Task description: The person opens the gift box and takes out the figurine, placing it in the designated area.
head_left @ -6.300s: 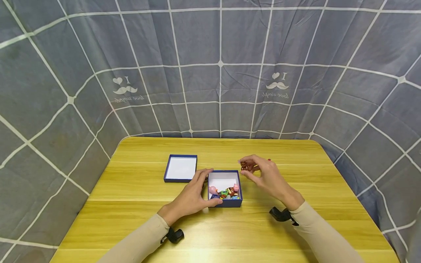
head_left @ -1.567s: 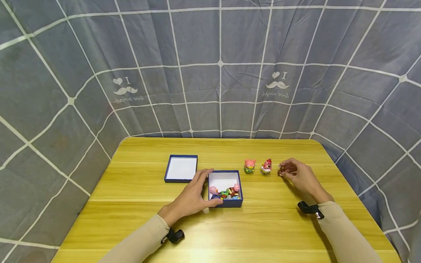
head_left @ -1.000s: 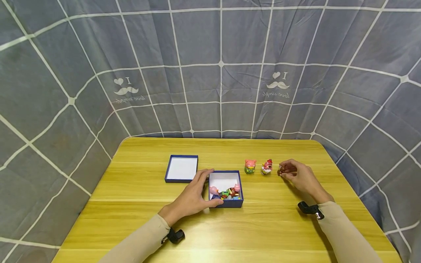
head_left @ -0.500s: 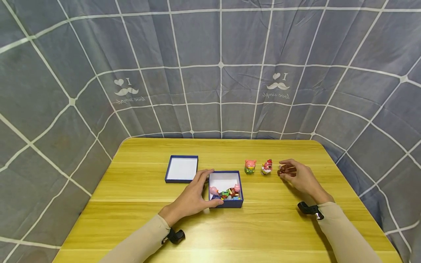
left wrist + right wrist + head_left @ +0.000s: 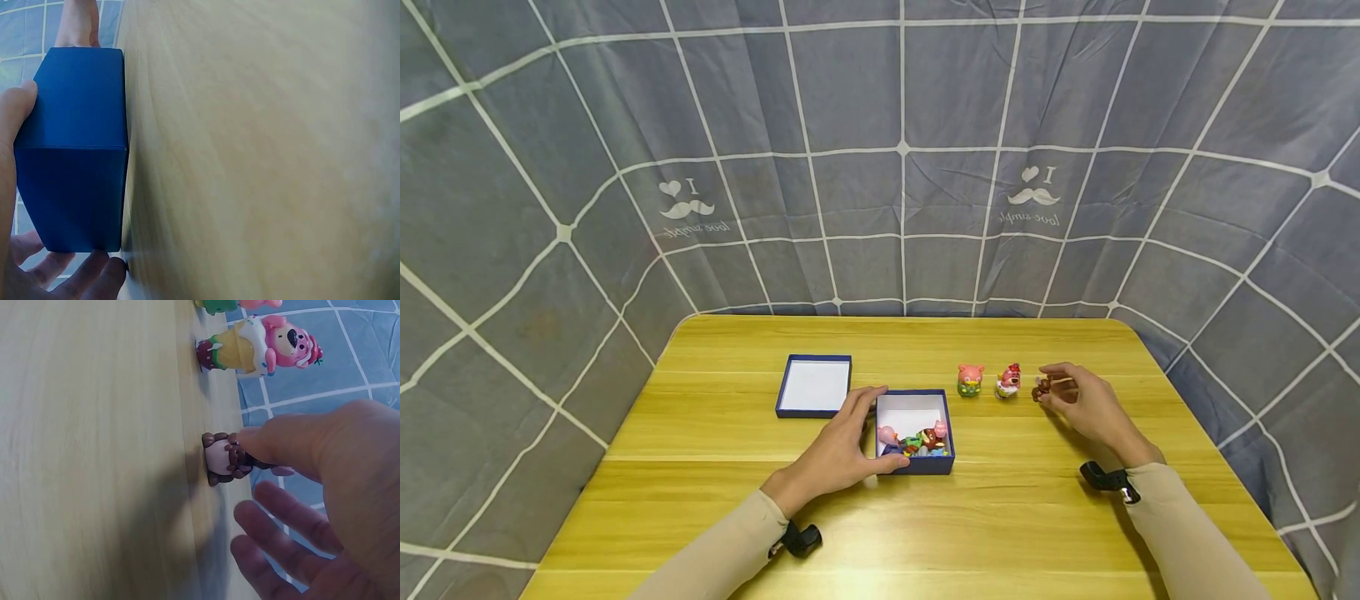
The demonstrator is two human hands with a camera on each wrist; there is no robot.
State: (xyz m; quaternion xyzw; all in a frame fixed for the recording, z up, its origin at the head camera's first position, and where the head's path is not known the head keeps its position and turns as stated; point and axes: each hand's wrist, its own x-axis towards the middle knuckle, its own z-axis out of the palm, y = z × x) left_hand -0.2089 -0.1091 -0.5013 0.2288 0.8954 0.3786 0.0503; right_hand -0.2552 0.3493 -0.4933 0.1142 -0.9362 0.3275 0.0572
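My left hand (image 5: 835,450) grips the open blue box (image 5: 917,467), thumb at its near wall and fingers round the left and far side. In the left wrist view the box (image 5: 75,106) shows its plain outer walls. Several small colourful figurines (image 5: 913,442) lie in its near half. My right hand (image 5: 1086,404) pinches a small brown animal figurine (image 5: 220,456) with a pale belly, standing on the table. The thumb is at its head; the other fingers are spread apart. Left of it stand a pink bear figurine (image 5: 287,344) on an ice-cream cone and a pink-and-green figurine (image 5: 970,380).
The blue box lid (image 5: 815,385) lies with its white inside up, behind and left of the box. A grey checked curtain (image 5: 902,200) surrounds the wooden table (image 5: 925,533) at the back and sides.
Since the oldest frame my right hand has carried the brown figurine rightward from beside the box and stood it in line with two others. Lately its fingers have loosened slightly; my left hand stays put.
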